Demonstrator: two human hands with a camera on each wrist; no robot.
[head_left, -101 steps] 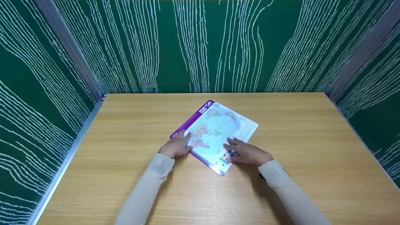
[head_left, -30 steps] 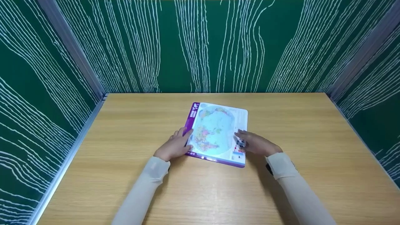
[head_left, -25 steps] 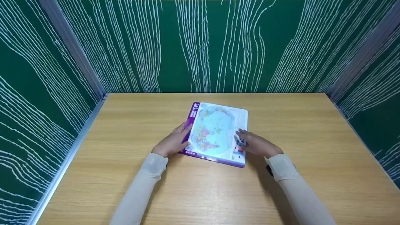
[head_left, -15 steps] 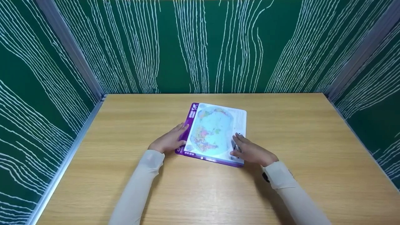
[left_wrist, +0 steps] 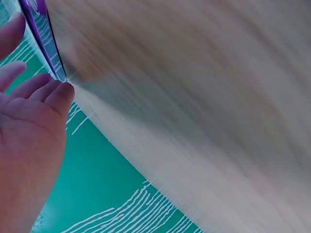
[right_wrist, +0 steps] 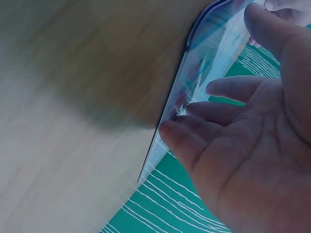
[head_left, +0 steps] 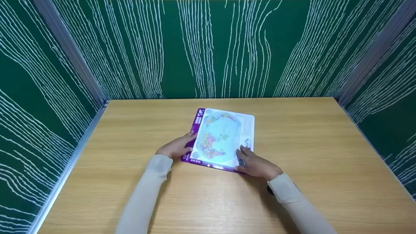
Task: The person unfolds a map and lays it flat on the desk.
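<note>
A flat world map sheet point(head_left: 221, 130) with a purple border lies slightly turned near the middle of the table. My left hand point(head_left: 175, 147) rests on its purple left edge, near the lower left corner. Over the near right corner lies my right hand point(head_left: 258, 165), hiding part of that corner and its printed pictures. In the left wrist view, the left hand point(left_wrist: 31, 116) has its fingertips beside the sheet's edge. The right wrist view shows the right hand point(right_wrist: 248, 126) with relaxed, spread fingers at the map's edge. Neither hand visibly pinches the sheet.
The wooden table point(head_left: 308, 136) extends all around the map. Green walls point(head_left: 175, 48) with white wavy lines enclose its back and sides, with grey metal posts point(head_left: 70, 48) at the back corners. A dark band point(head_left: 270, 190) shows at the right cuff.
The map has turned from a diagonal position to nearly straight. More recently, the right hand has slid toward the near right corner, and the left hand has shifted outward on the purple edge.
</note>
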